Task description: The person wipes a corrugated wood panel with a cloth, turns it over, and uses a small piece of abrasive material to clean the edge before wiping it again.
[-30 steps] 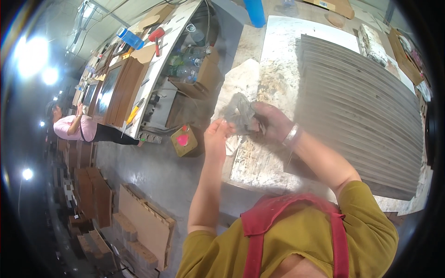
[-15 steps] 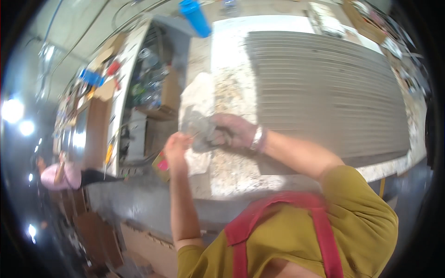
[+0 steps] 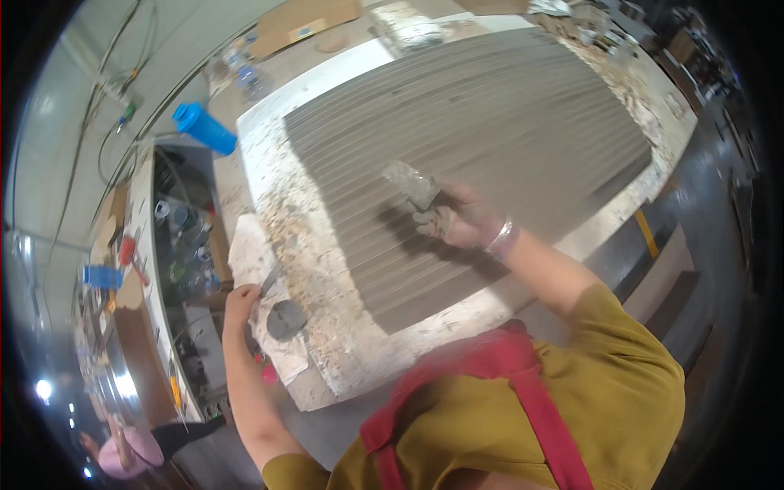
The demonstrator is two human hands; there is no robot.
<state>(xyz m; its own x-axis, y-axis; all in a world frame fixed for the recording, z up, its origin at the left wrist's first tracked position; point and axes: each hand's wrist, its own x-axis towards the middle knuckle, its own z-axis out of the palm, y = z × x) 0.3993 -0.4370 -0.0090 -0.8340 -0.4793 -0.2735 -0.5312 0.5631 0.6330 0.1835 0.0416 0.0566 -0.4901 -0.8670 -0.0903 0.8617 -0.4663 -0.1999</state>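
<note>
My right hand (image 3: 457,216), its fingers smeared with grey, is raised over a large ribbed grey-brown panel (image 3: 490,122). It grips a small flat rectangular piece (image 3: 411,184), pale and speckled, like a scraper blade; the piece casts a shadow on the panel. At the left edge of the table, my left hand (image 3: 241,304) is closed around one end of a thin grey tool (image 3: 270,280), spatula-like, its far end over a whitish cloth (image 3: 251,249). Next to it, a round grey lump or pot (image 3: 287,319) rests on the cloth; which one I cannot tell.
Beyond the panel lie a white wrapped bundle (image 3: 404,28) and a cardboard box (image 3: 306,24). A blue bottle (image 3: 204,129) stands at the far left of the splattered table (image 3: 306,269). Left is a shelf unit with plastic bottles (image 3: 188,245); a person in pink (image 3: 131,449) is beyond it.
My hands, close together over the cloth before, are now apart. The right has moved right over the panel with the flat piece; the left is low beside the cloth. The view has turned rightward.
</note>
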